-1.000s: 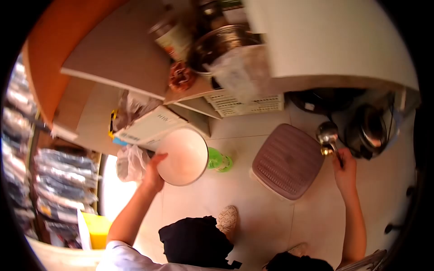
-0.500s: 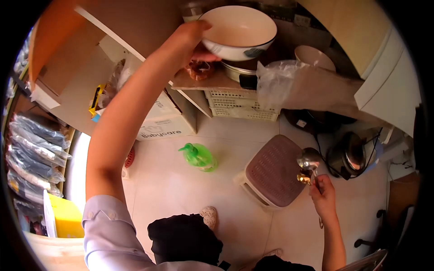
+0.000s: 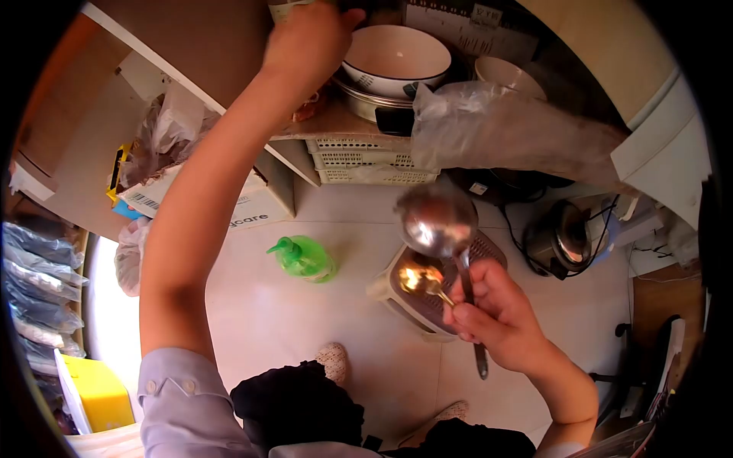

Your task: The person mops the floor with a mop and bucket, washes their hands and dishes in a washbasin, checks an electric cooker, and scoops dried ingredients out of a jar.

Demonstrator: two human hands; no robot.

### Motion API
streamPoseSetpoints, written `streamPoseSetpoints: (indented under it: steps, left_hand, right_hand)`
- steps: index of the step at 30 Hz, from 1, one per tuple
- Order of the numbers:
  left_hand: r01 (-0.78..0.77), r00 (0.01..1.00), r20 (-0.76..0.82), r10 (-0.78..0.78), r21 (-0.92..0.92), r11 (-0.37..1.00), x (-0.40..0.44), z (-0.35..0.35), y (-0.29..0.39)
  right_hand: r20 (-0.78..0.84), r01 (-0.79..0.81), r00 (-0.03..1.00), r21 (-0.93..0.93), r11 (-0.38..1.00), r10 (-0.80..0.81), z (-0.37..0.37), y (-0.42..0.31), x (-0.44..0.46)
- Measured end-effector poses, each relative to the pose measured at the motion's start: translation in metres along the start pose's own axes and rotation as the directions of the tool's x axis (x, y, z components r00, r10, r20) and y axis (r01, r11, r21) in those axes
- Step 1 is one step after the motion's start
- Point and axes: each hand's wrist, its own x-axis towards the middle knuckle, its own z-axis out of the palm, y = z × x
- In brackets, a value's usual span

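A white bowl (image 3: 401, 61) with a dark rim and a leaf-like pattern stands on a metal pot (image 3: 366, 103) on the cabinet shelf. My left hand (image 3: 309, 42) is raised just left of the bowl, apart from it. Its thumb sticks out and the other fingers are mostly hidden; I see nothing held in it. Beside that hand, a jar-like container (image 3: 289, 11) shows at the top edge. Lower right, my right hand (image 3: 496, 317) is closed around the handles of a metal ladle (image 3: 439, 221) and a gold-coloured spoon (image 3: 418, 278). The ladle's bowl is blurred.
A plastic-wrapped item (image 3: 511, 130) juts over the shelf edge, near a second bowl (image 3: 510, 76). Cream baskets (image 3: 374, 162) sit underneath. On the floor are a green pump bottle (image 3: 304, 259), a stool (image 3: 405, 305), an electric pot (image 3: 561, 237) with a cord, and a carton (image 3: 263, 202).
My left hand has let go of the white bowl, which now rests on the pot, and has moved up and left. My right hand has brought the ladle and spoon left and closer.
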Motion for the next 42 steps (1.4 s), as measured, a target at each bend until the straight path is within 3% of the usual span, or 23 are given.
streamPoseSetpoints:
  steps: [2, 3, 5, 6, 7, 9, 11, 15, 21, 23, 27, 29, 30, 31, 32, 33, 34, 36, 37, 39, 41, 42]
  left_hand:
    - [-0.189, 0.912, -0.347, 0.220, 0.122, 0.974, -0.031, -0.001, -0.008]
    - [-0.255, 0.696, -0.657, 0.291, 0.152, 0.955, -0.039, 0.020, -0.018]
    - [-0.241, 0.893, -0.448, 0.040, -0.403, 0.883, -0.085, 0.016, -0.016]
    - [-0.166, 0.953, -0.302, -0.017, -0.570, 0.805, -0.107, 0.017, -0.014]
    - [-0.067, 0.989, -0.140, -0.047, -0.707, 0.704, -0.125, 0.018, -0.013]
    - [-0.046, 0.999, -0.031, 0.040, -0.872, 0.488, -0.140, 0.023, -0.005]
    - [-0.148, 0.989, -0.106, 0.104, -0.748, 0.647, -0.136, 0.028, -0.006]
    - [-0.058, 0.997, -0.080, -0.025, -0.874, 0.483, -0.107, 0.032, -0.009]
    - [-0.097, 0.989, -0.141, -0.041, -0.836, 0.541, -0.089, 0.036, -0.005]
    - [-0.139, 0.975, -0.222, -0.031, -0.707, 0.694, -0.087, 0.036, -0.003]
    - [-0.189, 0.971, -0.237, 0.026, -0.696, 0.692, -0.080, 0.038, 0.001]
    - [-0.115, 0.993, -0.118, 0.022, -0.881, 0.459, -0.074, 0.040, -0.005]
    - [0.007, 1.000, -0.001, -0.022, -0.926, 0.377, -0.072, 0.033, -0.007]
    - [0.032, 0.996, 0.003, -0.084, -0.939, 0.342, -0.070, 0.023, -0.006]
    - [0.026, 0.996, -0.015, -0.087, -0.895, 0.445, -0.064, 0.018, -0.013]
    - [0.019, 0.996, -0.034, -0.088, -0.838, 0.545, -0.056, 0.014, -0.022]
    - [0.015, 0.996, -0.035, -0.080, -0.833, 0.554, -0.050, 0.012, -0.026]
    - [0.019, 0.999, 0.036, 0.002, -0.574, 0.819, -0.038, 0.013, -0.033]
    - [0.015, 0.999, 0.039, 0.009, -0.566, 0.824, -0.033, 0.014, -0.034]
    - [-0.269, 0.957, -0.185, 0.225, -0.269, 0.925, -0.025, 0.017, -0.031]
    - [-0.228, 0.964, -0.151, 0.220, -0.038, 0.973, -0.014, 0.018, -0.018]
    - [-0.226, 0.965, -0.145, 0.219, -0.032, 0.974, -0.013, 0.017, -0.014]
  right_hand:
    - [0.036, 0.128, 0.991, 0.035, 0.991, -0.129, 0.014, -0.022, 0.016]
    - [0.031, 0.195, 0.980, 0.064, 0.979, -0.197, 0.022, -0.033, 0.027]
    - [-0.049, 0.333, 0.943, 0.104, 0.937, -0.330, 0.040, -0.055, 0.053]
    - [-0.088, 0.394, 0.918, 0.089, 0.915, -0.387, 0.046, -0.063, 0.068]
    - [-0.127, 0.454, 0.887, 0.073, 0.888, -0.443, 0.052, -0.071, 0.082]
    - [-0.144, 0.513, 0.852, 0.043, 0.857, -0.503, 0.062, -0.081, 0.110]
    - [-0.298, 0.573, 0.789, 0.047, 0.818, -0.536, 0.068, -0.086, 0.136]
    - [-0.362, 0.659, 0.706, 0.019, 0.752, -0.609, 0.067, -0.097, 0.160]
    - [-0.416, 0.724, 0.627, 0.000, 0.689, -0.659, 0.065, -0.093, 0.178]
    - [-0.407, 0.709, 0.608, -0.110, 0.697, -0.682, 0.063, -0.090, 0.181]
    - [-0.412, 0.723, 0.595, -0.100, 0.684, -0.690, 0.058, -0.085, 0.187]
    - [-0.412, 0.699, 0.601, -0.144, 0.701, -0.684, 0.055, -0.086, 0.186]
    - [-0.441, 0.696, 0.546, -0.233, 0.679, -0.712, 0.054, -0.085, 0.186]
    - [-0.464, 0.686, 0.488, -0.319, 0.654, -0.739, 0.053, -0.084, 0.187]
    - [-0.470, 0.766, 0.356, -0.348, 0.540, -0.807, 0.053, -0.076, 0.193]
    - [-0.478, 0.771, 0.350, -0.341, 0.537, -0.806, 0.053, -0.071, 0.189]
    - [-0.407, 0.775, 0.367, -0.363, 0.517, -0.837, 0.053, -0.065, 0.180]
    - [-0.310, 0.753, 0.468, -0.351, 0.557, -0.828, 0.059, -0.048, 0.150]
    - [-0.259, 0.739, 0.515, -0.349, 0.576, -0.817, 0.062, -0.040, 0.134]
    - [-0.244, 0.706, 0.575, -0.333, 0.625, -0.781, 0.068, -0.016, 0.106]
    - [-0.157, 0.528, 0.784, -0.343, 0.777, -0.601, 0.062, -0.002, 0.066]
    - [-0.168, 0.530, 0.780, -0.335, 0.779, -0.603, 0.057, 0.012, 0.051]
